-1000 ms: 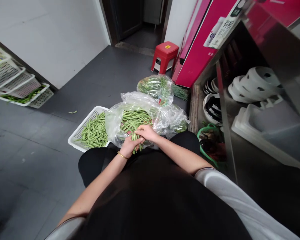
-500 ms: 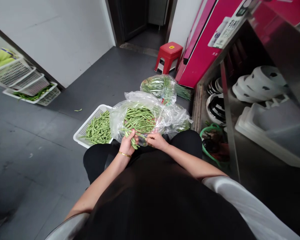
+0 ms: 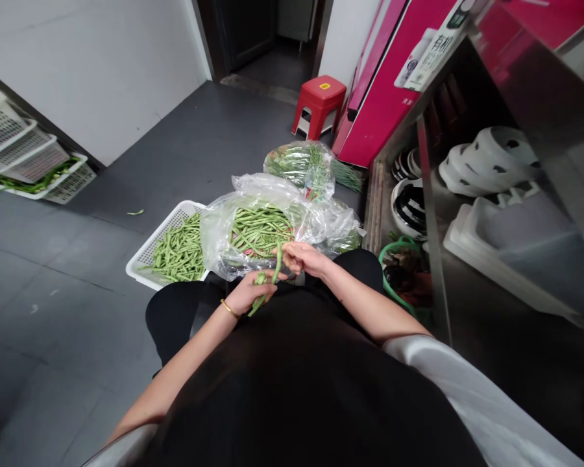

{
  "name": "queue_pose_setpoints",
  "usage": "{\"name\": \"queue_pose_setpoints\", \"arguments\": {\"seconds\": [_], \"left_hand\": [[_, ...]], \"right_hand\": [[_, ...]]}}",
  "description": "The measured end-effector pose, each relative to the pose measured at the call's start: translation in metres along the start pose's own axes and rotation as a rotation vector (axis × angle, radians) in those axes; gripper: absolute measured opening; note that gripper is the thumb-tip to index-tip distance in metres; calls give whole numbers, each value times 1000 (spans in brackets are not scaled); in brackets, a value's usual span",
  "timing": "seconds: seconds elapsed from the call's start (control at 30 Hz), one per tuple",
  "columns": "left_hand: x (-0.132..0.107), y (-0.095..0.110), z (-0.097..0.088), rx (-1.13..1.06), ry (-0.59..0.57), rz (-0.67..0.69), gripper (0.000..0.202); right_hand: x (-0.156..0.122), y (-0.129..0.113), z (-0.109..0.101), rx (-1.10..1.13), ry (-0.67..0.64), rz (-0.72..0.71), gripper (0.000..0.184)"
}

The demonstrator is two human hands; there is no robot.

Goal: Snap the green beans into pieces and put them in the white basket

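Note:
Several green beans (image 3: 259, 299) are gripped in my left hand (image 3: 247, 291), which wears a gold bangle and hovers over my lap. Beside it, my right hand (image 3: 304, 258) has its fingers closed at the upper end of a long bean (image 3: 278, 259) that rises out of the left hand. Just beyond both hands lies an open clear plastic bag (image 3: 213, 227) with many long green beans (image 3: 260, 227) inside. To its left stands a white perforated basket (image 3: 143, 263) holding short pieces of green bean (image 3: 181, 250).
Another plastic bag of greens (image 3: 296, 162) lies behind, near a red stool (image 3: 321, 97). Stacked white baskets (image 3: 73, 185) stand at the left wall. On the right are a metal shelf (image 3: 435, 240) with white containers (image 3: 486, 162) and a green basket (image 3: 394, 246). A stray bean (image 3: 135, 213) lies on the floor.
My left hand has dropped slightly and tilted, its beans now pointing down toward my lap. My right hand has risen a little, and the long bean between the hands now stands steeper.

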State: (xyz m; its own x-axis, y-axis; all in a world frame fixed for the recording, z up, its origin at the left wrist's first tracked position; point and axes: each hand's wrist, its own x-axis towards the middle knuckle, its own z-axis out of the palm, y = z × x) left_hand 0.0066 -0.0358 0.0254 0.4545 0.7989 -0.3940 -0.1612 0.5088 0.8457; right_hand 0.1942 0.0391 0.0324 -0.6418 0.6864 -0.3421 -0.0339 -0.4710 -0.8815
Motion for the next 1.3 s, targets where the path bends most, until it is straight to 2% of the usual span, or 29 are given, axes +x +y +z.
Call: {"name": "queue_pose_setpoints", "arguments": {"seconds": [0.07, 0.13, 0.2, 0.27, 0.33, 0.4, 0.5, 0.57, 0.63, 0.7, 0.8, 0.93, 1.0, 1.03, 1.13, 1.2, 1.23, 1.3], "left_hand": [[0, 2, 2, -34, -30, 8, 32], [1, 7, 1, -141, 19, 81, 29], [3, 13, -6, -308, 152, 214, 29], [5, 20, -16, -461, 337, 339, 31], [7, 23, -23, -468, 485, 345, 33], [9, 18, -23, -345, 516, 241, 33], [11, 5, -15, -97, 368, 47, 32], [10, 0, -11, 40, 252, -40, 31], [8, 0, -13, 125, 110, -88, 29], [6, 6, -18, 194, -64, -122, 26], [6, 15, -24, 327, -278, -204, 22], [11, 18, -30, 407, -420, -278, 19], [12, 12, -32, 332, -344, -258, 21], [14, 7, -32, 252, -249, -234, 22], [19, -9, -28, -73, 84, -186, 28], [24, -18, -25, -243, 204, -206, 33], [26, -21, -25, -302, 236, -218, 34], [28, -24, -29, -391, 299, -217, 36]], "right_hand": [[6, -6, 10, 66, 27, -81, 38], [9, -6, 19, 88, 84, -135, 36], [8, 1, 26, 132, 185, -204, 37], [5, 14, 32, 149, 251, -224, 38], [2, 29, 37, 90, 184, -155, 38], [2, 41, 40, -5, 67, -50, 37], [5, 46, 37, -176, 35, 36, 31], [4, 39, 31, -324, -28, 70, 23], [-1, 24, 23, -467, -204, 106, 16], [-6, 9, 17, -619, -393, 134, 19], [-10, -3, 14, -811, -574, 193, 20], [-6, 4, 15, -697, -672, 346, 18], [-3, 14, 14, -616, -570, 275, 20], [-1, 19, 14, -592, -448, 203, 22], [4, 33, 15, -625, 27, 9, 31], [9, 38, 13, -779, 205, -89, 34], [12, 38, 9, -893, 202, -114, 34], [19, 37, -2, -1150, 27, -39, 29]]}}
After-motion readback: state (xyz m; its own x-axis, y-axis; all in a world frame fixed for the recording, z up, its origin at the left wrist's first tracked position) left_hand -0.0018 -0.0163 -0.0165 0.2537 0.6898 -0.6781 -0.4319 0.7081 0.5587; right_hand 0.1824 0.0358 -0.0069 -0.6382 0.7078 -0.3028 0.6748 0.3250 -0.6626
